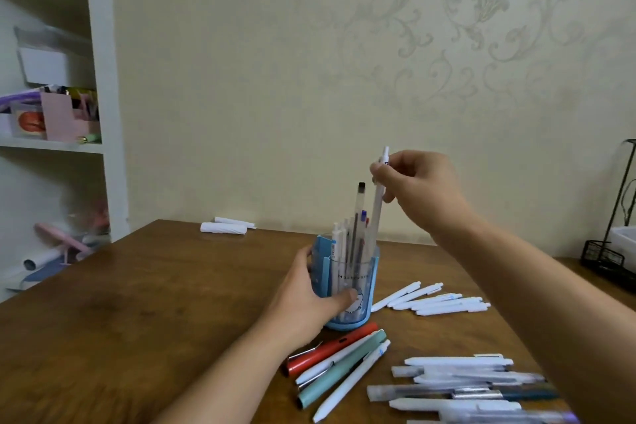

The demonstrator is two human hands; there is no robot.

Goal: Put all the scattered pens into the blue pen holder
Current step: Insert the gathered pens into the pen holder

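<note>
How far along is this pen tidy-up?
Partly done. Several pens already stand in the blue pen holder, which the left hand steadies. The right hand pinches a white pen whose lower end is in the holder. Left on the table: a white group, the red pen cluster, and a pile at right.

- Table [144, 303]: brown wood, smooth, low sheen.
- Pen holder [358, 286]: translucent blue plastic, glossy.
- Scattered pens [437, 301]: matt white plastic.
- Rack [609, 251]: black metal wire.
</note>
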